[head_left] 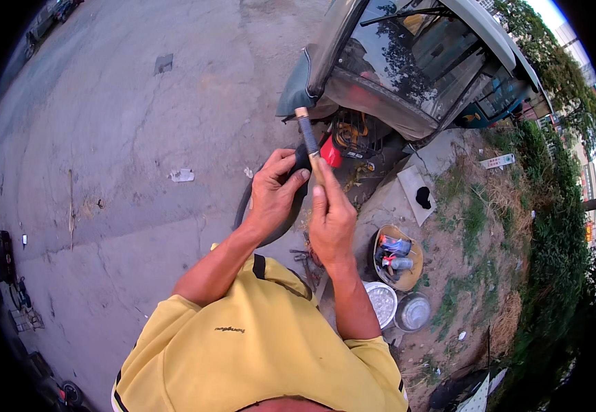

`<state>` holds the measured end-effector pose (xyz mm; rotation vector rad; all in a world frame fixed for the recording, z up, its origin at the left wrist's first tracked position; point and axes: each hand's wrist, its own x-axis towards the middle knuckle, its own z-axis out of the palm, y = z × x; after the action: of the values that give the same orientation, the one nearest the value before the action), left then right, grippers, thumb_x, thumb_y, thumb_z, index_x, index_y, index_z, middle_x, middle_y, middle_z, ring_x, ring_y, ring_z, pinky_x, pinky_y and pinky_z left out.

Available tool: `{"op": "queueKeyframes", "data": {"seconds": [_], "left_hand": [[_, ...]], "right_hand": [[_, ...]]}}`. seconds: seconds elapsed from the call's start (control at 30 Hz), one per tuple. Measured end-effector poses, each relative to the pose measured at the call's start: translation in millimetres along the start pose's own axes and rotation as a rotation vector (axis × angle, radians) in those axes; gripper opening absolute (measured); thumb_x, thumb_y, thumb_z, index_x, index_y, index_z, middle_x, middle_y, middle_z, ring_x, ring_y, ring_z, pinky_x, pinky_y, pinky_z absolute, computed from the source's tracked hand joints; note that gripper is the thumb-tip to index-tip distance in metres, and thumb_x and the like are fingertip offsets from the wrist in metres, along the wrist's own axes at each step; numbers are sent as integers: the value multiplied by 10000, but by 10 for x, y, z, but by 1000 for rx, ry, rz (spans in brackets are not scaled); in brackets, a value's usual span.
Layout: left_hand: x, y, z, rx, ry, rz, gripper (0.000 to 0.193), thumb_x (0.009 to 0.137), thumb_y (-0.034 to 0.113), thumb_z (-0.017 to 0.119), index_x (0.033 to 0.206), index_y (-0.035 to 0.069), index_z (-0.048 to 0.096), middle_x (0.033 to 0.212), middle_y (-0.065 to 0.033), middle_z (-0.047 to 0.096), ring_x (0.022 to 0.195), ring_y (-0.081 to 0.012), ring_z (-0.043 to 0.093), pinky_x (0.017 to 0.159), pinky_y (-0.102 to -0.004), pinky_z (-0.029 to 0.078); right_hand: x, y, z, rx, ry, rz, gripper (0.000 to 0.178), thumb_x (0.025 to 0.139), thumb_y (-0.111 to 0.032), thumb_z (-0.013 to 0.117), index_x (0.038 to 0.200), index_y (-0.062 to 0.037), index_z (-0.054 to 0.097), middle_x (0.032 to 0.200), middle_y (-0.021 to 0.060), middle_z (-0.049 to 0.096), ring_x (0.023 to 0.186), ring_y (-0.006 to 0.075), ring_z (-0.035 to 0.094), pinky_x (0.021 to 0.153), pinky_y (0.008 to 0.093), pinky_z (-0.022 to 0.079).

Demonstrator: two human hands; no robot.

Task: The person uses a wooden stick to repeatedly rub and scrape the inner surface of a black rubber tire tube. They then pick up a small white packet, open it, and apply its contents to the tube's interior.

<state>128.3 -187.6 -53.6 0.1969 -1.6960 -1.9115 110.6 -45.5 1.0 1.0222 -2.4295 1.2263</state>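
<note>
My left hand point(270, 189) is closed on a black rubber inner tube point(296, 206), pinching its upper part between thumb and fingers. The tube's loop hangs below and behind the left wrist. My right hand point(332, 220) grips a wooden stick tool with a ridged grey sleeve point(307, 134), which looks like a rasp. Its pale end points up and away from me, and its shaft passes beside the pinched rubber; I cannot tell whether they touch. A red object point(331, 152) shows just behind the tool, partly hidden.
A covered three-wheeled vehicle point(380, 103) stands ahead on the right. To the right are a tan basin point(418, 264) of bottles and tools, a white bucket point(382, 303) and a metal pot point(413, 312). A pale board point(415, 196) lies near the weeds. Hand tools point(305, 261) lie near my right forearm.
</note>
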Motion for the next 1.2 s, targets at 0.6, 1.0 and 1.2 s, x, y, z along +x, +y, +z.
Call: {"op": "queueKeyframes", "data": {"seconds": [0.6,1.0,1.2], "left_hand": [[-36,-60,84,22,44,66,288,967,-79,684,1247,-23,725,1189,-40,633,993,-118,580,866,-262,495],[-44,-119,0,126,26,83,323,972,-64,678,1286,-1,721,1221,-40,641,1084,-126,592,914,-271,499],[-51,18,-27,0,49,6,303,953,-37,712,1254,-5,729,1172,-45,640,1007,-126,606,856,-269,502]], "right_hand": [[-345,-50,-22,-92,-81,55,459,1035,5,571,1494,-4,583,1305,216,727,1128,407,731,914,445,582],[-213,29,29,-183,-30,-72,528,1003,-55,653,1524,-105,589,1003,162,740,808,341,739,659,441,578],[-7,96,-10,-59,101,-156,462,1038,-58,607,1499,-28,586,1248,220,737,1002,405,751,783,450,601]]}}
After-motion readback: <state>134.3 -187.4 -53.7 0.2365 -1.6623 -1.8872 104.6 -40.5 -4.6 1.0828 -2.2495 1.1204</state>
